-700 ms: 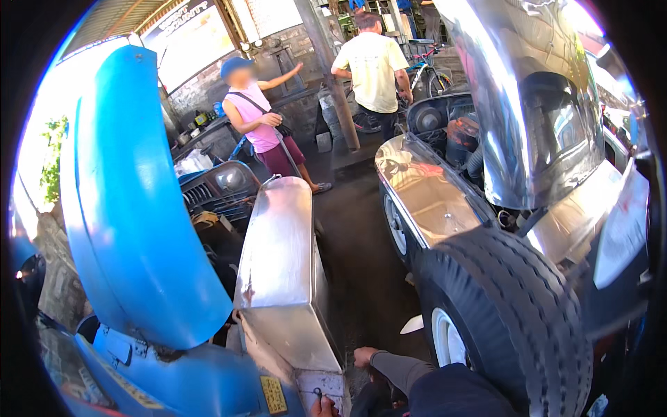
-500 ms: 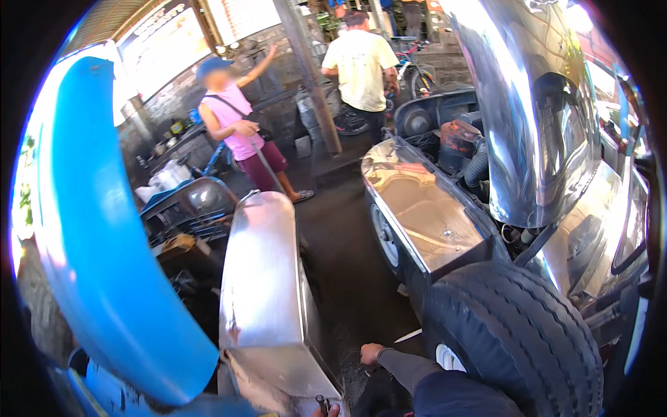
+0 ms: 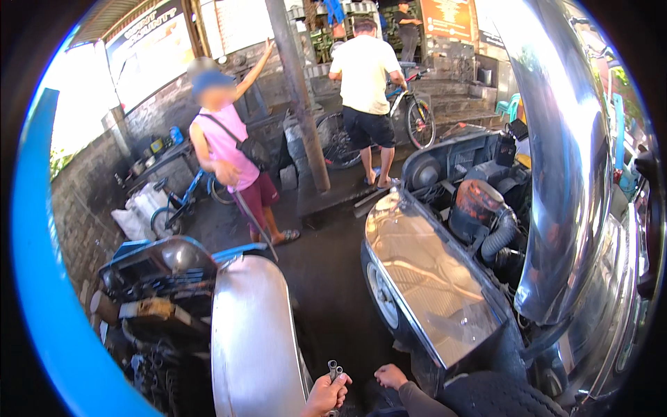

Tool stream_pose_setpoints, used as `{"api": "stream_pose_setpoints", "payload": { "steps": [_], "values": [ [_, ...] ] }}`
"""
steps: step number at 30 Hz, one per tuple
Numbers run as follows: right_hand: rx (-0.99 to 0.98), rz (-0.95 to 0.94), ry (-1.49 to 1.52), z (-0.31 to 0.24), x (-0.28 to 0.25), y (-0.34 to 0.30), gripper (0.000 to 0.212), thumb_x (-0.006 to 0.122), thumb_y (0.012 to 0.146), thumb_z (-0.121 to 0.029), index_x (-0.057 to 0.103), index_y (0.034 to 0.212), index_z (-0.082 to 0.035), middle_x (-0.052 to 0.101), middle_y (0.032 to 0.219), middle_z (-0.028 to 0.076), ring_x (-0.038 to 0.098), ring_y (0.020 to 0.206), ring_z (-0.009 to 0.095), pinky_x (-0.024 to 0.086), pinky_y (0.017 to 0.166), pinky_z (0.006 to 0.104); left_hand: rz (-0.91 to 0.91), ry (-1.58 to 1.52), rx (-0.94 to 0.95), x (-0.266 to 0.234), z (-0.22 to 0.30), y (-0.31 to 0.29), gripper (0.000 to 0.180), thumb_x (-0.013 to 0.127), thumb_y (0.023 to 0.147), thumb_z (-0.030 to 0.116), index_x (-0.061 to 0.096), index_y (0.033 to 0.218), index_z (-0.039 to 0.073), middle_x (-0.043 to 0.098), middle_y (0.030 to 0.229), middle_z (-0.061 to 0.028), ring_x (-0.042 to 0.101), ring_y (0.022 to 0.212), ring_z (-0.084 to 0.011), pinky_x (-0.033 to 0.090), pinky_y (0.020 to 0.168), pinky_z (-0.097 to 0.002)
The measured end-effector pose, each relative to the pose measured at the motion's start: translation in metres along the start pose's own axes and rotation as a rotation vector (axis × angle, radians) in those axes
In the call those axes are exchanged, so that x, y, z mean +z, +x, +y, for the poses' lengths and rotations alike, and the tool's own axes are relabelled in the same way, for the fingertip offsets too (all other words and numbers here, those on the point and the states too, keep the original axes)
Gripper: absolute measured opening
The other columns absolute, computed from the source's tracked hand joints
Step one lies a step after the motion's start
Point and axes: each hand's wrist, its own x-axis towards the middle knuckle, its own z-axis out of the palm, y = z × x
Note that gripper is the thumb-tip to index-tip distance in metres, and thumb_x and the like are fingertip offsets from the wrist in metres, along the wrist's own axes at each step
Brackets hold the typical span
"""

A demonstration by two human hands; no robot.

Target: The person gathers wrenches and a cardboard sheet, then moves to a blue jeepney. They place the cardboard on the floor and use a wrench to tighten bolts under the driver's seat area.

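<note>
At the lower edge, my left hand [image 3: 324, 397] is closed round a pair of metal wrenches [image 3: 333, 368], whose round ends stick up above the fingers. Close by on its left is a silver metal fender [image 3: 250, 333]. My right hand [image 3: 391, 376] hangs in a loose fist a short way to the right, beside a polished metal fender panel [image 3: 434, 278] and a black tire [image 3: 497, 396]. Whatever its curled fingers may hold is hidden.
Blue bodywork [image 3: 35, 257] curves along the left rim. A raised shiny hood [image 3: 559, 174] and engine parts [image 3: 479, 201] fill the right. A person in pink [image 3: 226, 139] holds a stick; another in pale yellow [image 3: 366, 76] stands by a bicycle [image 3: 420, 121]. A post [image 3: 299, 90] rises between them.
The view has moved forward and tilted up. My left hand with the wrenches has come further into sight, nearer my right hand. The tire has sunk toward the lower edge.
</note>
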Motion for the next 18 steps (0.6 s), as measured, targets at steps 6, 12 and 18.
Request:
{"api": "stream_pose_setpoints", "payload": {
  "steps": [6, 12, 18],
  "values": [
    [-0.303, -0.138, -0.355, -0.064, -0.033, 0.051, 0.032, 0.066, 0.092, -0.025, 0.072, 0.112, -0.001, 0.073, 0.088, 0.013, 0.068, 0.071, 0.018, 0.055, 0.07, 0.0339, -0.135, -0.118, -0.054, -0.004, 0.066, 0.144, 0.023, 0.051, 0.106, 0.026, 0.058, 0.099, 0.005, 0.044, 0.064, 0.0023, 0.043, 0.053, -0.0087, 0.04, 0.05, -0.0259],
    [-0.395, -0.102, -0.355, -0.181, -0.073, 0.103, 0.032, 0.067, 0.09, -0.032, 0.072, 0.108, -0.007, 0.073, 0.095, 0.017, 0.071, 0.09, 0.033, 0.054, 0.083, 0.0407, -0.173, 0.018, -0.008, 0.008, 0.164, 0.256, 0.027, 0.052, 0.105, 0.029, 0.06, 0.097, 0.004, 0.042, 0.065, 0.0056, 0.037, 0.05, -0.0055, 0.035, 0.045, -0.023],
    [-0.13, -0.193, 0.043, -0.299, -0.111, 0.193, 0.018, 0.068, 0.093, -0.021, 0.07, 0.106, -0.009, 0.072, 0.087, 0.006, 0.068, 0.078, 0.015, 0.055, 0.074, 0.03, 0.09, -0.02, 0.156, -0.037, 0.238, 0.337, 0.03, 0.054, 0.104, 0.031, 0.061, 0.099, 0.002, 0.045, 0.065, 0.0035, 0.044, 0.05, -0.0081, 0.039, 0.046, -0.0251]
  ]
}}
